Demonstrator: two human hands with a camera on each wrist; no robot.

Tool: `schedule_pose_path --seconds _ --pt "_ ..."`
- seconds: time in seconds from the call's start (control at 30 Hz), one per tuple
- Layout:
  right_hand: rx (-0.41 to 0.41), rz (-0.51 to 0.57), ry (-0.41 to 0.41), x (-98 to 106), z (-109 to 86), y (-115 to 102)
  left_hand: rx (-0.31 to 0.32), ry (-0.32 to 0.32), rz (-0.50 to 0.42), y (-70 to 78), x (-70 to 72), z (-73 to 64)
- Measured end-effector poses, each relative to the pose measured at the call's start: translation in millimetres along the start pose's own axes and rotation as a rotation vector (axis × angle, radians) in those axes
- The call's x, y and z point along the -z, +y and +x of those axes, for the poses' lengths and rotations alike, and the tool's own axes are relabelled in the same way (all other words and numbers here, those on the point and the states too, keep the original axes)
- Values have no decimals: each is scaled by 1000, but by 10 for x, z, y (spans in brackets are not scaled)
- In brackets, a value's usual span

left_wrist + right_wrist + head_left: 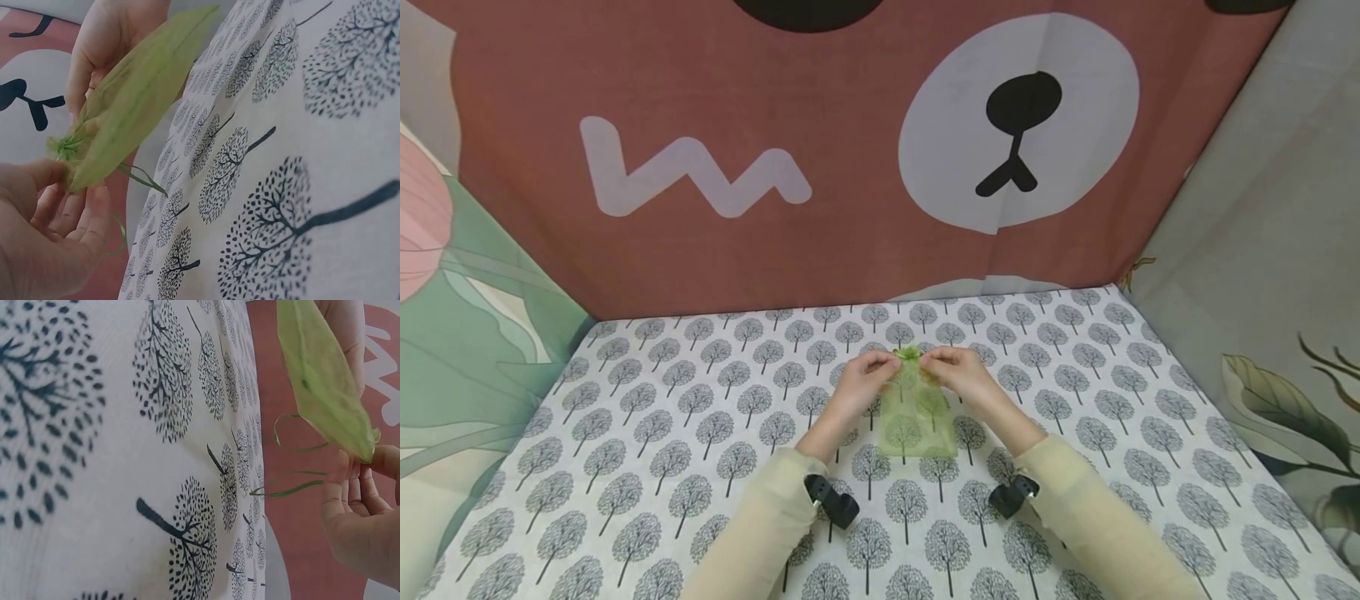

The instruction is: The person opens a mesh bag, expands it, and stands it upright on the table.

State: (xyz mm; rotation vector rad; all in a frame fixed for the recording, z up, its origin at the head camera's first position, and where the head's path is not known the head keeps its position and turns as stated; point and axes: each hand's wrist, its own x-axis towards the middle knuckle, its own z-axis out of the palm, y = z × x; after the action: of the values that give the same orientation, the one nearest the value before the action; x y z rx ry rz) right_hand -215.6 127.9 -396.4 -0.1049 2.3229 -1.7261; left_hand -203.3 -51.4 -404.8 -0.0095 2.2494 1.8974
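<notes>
A sheer green drawstring pouch [917, 425] hangs between my two hands near the middle of the table, its gathered neck [67, 147] at the top. My left hand [863, 385] pinches one side of the neck between thumb and fingers. On the other side, my right hand [966, 379] pinches the neck the same way, as the right wrist view shows with the thumb and fingertips at the pouch's corner. Thin green drawstring loops [294, 489] dangle beside the fingers. The pouch looks flat, with the tree print showing through its fabric.
A white cloth with a dark tree print [647, 467] covers the table. Behind it stands a reddish-brown hanging with a bear's muzzle [1018, 125]. Printed curtains flank both sides. Each wrist carries a black strapped camera [838, 502].
</notes>
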Motion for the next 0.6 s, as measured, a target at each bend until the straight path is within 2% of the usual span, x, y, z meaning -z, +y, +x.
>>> schedule_pose_path --seconds 0.47,0.6 --pt "7 -2 7 48 -1 30 -31 62 -67 -33 59 25" --pt "2 -13 16 33 4 46 -48 73 -45 -38 84 20"
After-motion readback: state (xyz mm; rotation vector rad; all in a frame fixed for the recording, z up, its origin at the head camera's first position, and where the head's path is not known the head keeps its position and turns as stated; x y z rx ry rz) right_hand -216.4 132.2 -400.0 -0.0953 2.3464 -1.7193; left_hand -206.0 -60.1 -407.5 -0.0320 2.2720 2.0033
